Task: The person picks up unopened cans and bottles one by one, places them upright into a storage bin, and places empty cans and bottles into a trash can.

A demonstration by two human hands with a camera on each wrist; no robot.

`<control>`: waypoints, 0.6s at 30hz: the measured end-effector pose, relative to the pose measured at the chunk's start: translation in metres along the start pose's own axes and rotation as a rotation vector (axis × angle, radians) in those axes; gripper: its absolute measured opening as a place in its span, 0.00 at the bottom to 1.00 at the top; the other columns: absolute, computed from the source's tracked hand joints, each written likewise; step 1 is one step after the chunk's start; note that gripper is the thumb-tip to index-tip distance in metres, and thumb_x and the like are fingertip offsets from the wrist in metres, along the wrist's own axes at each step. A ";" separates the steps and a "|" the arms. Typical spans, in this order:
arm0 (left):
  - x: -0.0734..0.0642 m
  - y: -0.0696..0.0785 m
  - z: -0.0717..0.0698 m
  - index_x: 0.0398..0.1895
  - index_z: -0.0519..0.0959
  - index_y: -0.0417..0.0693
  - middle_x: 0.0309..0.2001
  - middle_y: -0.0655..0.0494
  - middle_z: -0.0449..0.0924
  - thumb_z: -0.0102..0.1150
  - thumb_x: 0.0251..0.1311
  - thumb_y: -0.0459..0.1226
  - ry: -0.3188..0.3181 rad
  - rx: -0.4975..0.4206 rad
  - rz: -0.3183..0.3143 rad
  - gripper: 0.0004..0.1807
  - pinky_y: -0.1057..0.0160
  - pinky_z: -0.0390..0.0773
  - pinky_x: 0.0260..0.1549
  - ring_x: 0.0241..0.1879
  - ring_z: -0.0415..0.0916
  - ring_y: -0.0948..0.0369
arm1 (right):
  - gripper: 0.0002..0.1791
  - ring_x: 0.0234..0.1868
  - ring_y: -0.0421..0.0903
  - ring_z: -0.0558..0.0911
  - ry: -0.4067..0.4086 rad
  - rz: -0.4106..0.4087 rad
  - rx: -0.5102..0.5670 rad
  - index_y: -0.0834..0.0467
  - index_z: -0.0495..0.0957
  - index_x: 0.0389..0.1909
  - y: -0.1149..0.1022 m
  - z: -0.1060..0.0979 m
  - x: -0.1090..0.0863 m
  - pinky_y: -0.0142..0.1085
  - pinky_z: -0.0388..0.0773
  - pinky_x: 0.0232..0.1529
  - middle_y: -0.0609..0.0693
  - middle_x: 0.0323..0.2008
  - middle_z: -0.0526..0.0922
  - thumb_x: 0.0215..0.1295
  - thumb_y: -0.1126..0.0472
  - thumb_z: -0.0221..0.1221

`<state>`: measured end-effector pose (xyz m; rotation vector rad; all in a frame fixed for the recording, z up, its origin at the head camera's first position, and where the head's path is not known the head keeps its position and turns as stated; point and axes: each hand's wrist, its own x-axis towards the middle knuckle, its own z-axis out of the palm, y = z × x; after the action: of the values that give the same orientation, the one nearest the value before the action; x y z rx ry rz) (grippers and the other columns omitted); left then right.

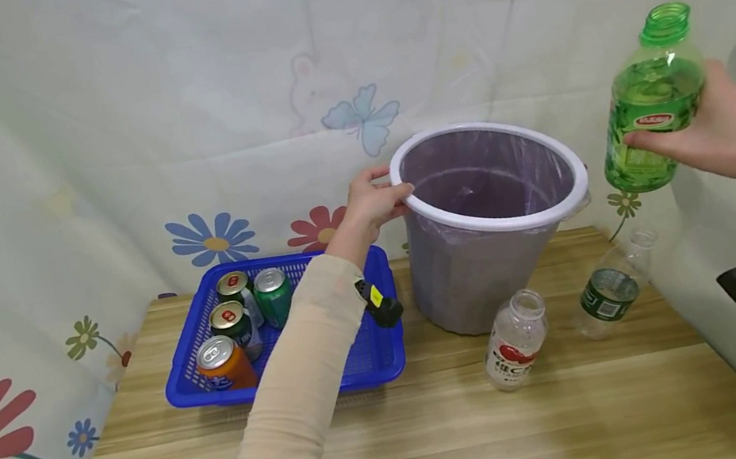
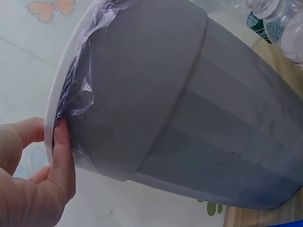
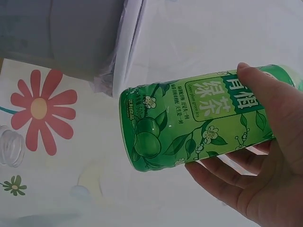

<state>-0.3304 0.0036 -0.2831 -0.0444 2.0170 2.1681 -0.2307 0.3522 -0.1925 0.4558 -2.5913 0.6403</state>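
Observation:
My left hand pinches the white rim of a grey trash can on its left side, thumb and fingers on either face of it. The can is lined with a clear plastic bag and leans a little. To the right of the can and above the table, my right hand grips a green tea bottle around its label. The bottle has no cap and stands nearly upright in the head view. In the right wrist view its green label shows fruit and blossoms.
A clear bottle with a red-and-white label stands before the can. Another clear bottle with a dark green label is to its right. Left of the can, a blue basket holds several drink cans. A patterned curtain hangs behind the table.

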 end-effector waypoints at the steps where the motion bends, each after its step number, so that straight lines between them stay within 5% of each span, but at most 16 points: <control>1: 0.000 0.000 0.000 0.61 0.65 0.47 0.46 0.46 0.76 0.62 0.54 0.30 0.000 0.001 -0.001 0.30 0.63 0.82 0.35 0.31 0.80 0.57 | 0.28 0.31 0.20 0.69 -0.005 0.005 -0.007 0.60 0.70 0.51 0.000 0.000 0.002 0.16 0.63 0.29 0.26 0.32 0.71 0.48 0.64 0.68; 3: 0.000 0.000 -0.001 0.61 0.65 0.47 0.46 0.46 0.76 0.62 0.54 0.30 0.000 0.003 -0.003 0.30 0.63 0.82 0.34 0.31 0.80 0.57 | 0.28 0.30 0.19 0.69 -0.013 0.014 -0.025 0.60 0.71 0.51 -0.001 -0.001 0.006 0.17 0.63 0.28 0.30 0.33 0.73 0.48 0.63 0.69; 9: -0.001 0.000 -0.001 0.61 0.65 0.47 0.46 0.45 0.76 0.62 0.53 0.30 -0.002 0.006 0.001 0.30 0.63 0.82 0.35 0.32 0.80 0.57 | 0.28 0.26 0.18 0.67 -0.055 0.061 -0.061 0.63 0.70 0.51 -0.006 -0.002 0.017 0.23 0.65 0.24 0.66 0.41 0.78 0.50 0.59 0.67; 15: -0.002 0.000 -0.002 0.61 0.65 0.47 0.46 0.45 0.76 0.62 0.53 0.30 -0.002 0.009 0.002 0.30 0.63 0.82 0.35 0.33 0.81 0.57 | 0.30 0.28 0.37 0.76 -0.094 0.099 -0.092 0.64 0.68 0.52 -0.012 0.000 0.028 0.42 0.71 0.25 0.68 0.42 0.77 0.52 0.54 0.66; 18: -0.002 0.000 -0.002 0.61 0.64 0.47 0.47 0.45 0.76 0.62 0.54 0.30 -0.005 0.008 0.000 0.31 0.63 0.82 0.35 0.33 0.81 0.57 | 0.29 0.28 0.40 0.76 -0.106 0.082 -0.098 0.64 0.69 0.50 -0.015 0.001 0.032 0.42 0.71 0.26 0.66 0.40 0.78 0.51 0.54 0.67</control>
<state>-0.3282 0.0009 -0.2830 -0.0373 2.0236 2.1576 -0.2524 0.3326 -0.1730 0.3624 -2.7391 0.5265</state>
